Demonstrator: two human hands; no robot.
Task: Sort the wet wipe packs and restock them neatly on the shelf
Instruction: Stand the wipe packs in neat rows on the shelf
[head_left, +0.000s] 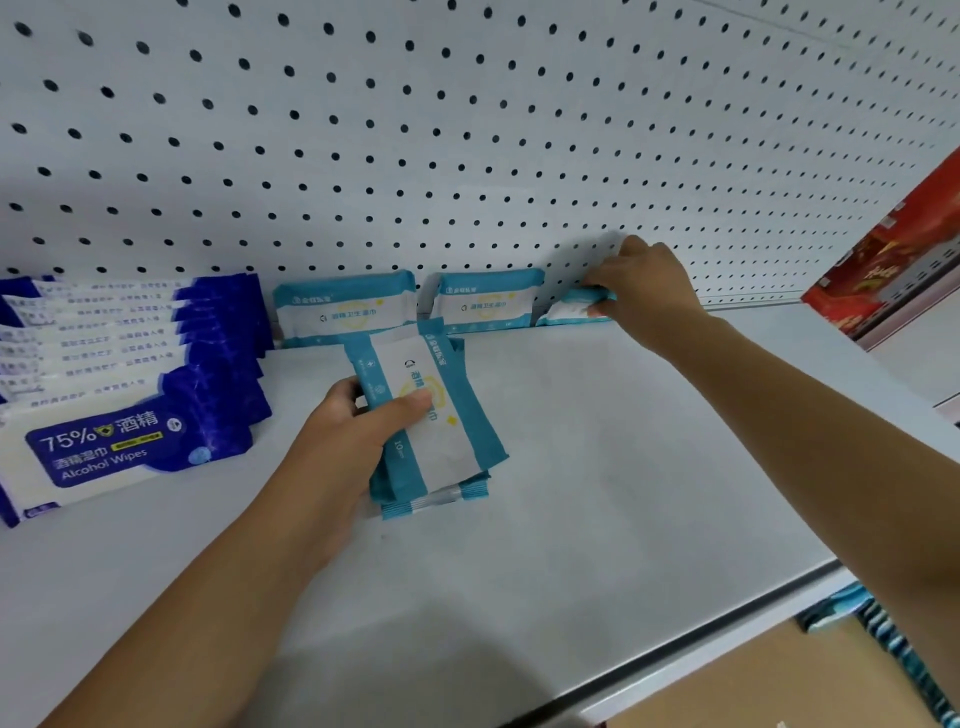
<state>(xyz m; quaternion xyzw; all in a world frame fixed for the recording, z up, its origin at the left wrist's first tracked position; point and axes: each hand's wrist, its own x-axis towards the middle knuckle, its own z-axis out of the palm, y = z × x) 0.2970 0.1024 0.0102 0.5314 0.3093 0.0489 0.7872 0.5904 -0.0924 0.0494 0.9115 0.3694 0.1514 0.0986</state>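
Nearest the camera, the front edge of the white shelf (675, 670) ran across the lower right. Below it showed a brown cardboard surface (737, 691) and some teal-striped packaging (883, 639), too blurred to identify.

Further in, the left hand (358, 431) gripped a small stack of teal-and-white wet wipe packs (447, 441), thumb across the top pack's face and fingers curled behind. The stack was held lengthwise, its lower end touching or just above the shelf; I could not tell which.

To the left stood a row of blue-and-white alcohol wipe packs (119, 447), one behind another and leaning back, the front one printed "75%" and "Alcohol Wipes".

At the back of the shelf, two teal packs stood on their long edges against the rear panel, one left of centre (345, 309) and a second (488, 304) just beside it on the right. Next along, the right hand (644, 291) reached in with fingers curled down over a third teal pack (571, 306), pinching its top edge. That pack was tilted, its base on the shelf near the back panel.

Behind everything rose the white pegboard (467, 130). At the far right, a red printed box (893, 260) sat on the neighbouring shelf section.
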